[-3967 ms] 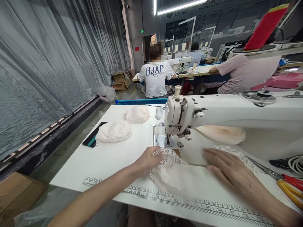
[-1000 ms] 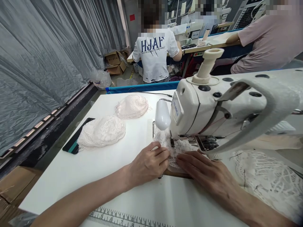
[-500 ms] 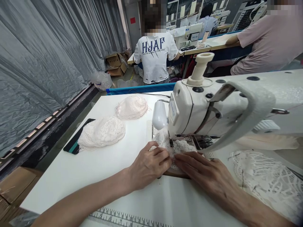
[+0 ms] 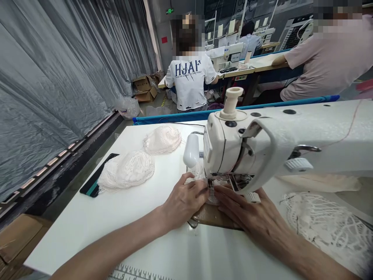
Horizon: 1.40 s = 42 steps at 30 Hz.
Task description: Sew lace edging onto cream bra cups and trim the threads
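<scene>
A piece of white lace (image 4: 213,199) lies under the needle of a white sewing machine (image 4: 219,146). My left hand (image 4: 186,200) is at the left of the needle, its fingers bent and closed on the lace. From the right, my right hand (image 4: 250,212) reaches in under the machine head, fingers long and pressed together, holding the lace down by its edge; its thumb is hidden. The fingertips of both hands are close to the presser foot. Part of the lace is covered by the hands and the machine head. Beneath it shows a brown plate (image 4: 217,217).
Left on the white table (image 4: 163,171) are stacked white lace cups (image 4: 128,171) and a pale pink lace pile (image 4: 162,139). More lace (image 4: 326,221) lies at the right. A ruler scale (image 4: 131,272) marks the front. Co-workers (image 4: 189,83) sit beyond the blue bar (image 4: 175,118).
The view has shifted, so the machine appears lower and further left. Less lace shows in front of the needle, and more of the brown plate is exposed. Both hands still hold the lace.
</scene>
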### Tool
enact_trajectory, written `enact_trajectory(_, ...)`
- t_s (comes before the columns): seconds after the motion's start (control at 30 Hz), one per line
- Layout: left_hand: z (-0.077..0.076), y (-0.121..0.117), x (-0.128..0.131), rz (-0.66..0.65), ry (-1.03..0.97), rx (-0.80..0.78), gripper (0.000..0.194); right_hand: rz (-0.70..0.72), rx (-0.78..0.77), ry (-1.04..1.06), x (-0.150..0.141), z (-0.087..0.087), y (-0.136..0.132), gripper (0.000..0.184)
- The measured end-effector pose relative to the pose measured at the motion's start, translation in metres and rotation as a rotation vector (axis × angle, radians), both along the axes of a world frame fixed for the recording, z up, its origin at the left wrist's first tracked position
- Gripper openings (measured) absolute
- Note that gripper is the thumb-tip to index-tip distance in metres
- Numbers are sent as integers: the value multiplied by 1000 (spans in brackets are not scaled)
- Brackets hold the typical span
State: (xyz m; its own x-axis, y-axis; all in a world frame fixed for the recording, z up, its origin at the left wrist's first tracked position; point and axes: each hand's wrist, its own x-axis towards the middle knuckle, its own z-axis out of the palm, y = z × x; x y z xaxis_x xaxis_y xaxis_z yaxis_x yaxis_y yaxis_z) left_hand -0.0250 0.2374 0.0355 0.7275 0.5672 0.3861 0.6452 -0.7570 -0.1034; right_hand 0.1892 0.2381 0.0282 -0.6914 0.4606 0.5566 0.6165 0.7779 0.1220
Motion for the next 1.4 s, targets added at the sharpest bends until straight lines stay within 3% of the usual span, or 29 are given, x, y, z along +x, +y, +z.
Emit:
enact_trajectory(0.37, -1, 1, 1, -37, -44, 104, 23, 1, -21, 7, 2, -12, 1, 28)
enact_trajectory(0.67, -3, -4, 1, -51, 17, 82, 22, 108, -16, 54, 0, -7, -5, 30)
enact_trajectory(1.0, -3, -10, 0, -36, 27, 132, 18, 103, -29, 91, -1, -9, -8, 25)
enact_trajectory(1.4, 2, 1, -4, 67, 73, 140, 24, 28, -50, 146, 0, -8, -4, 26)
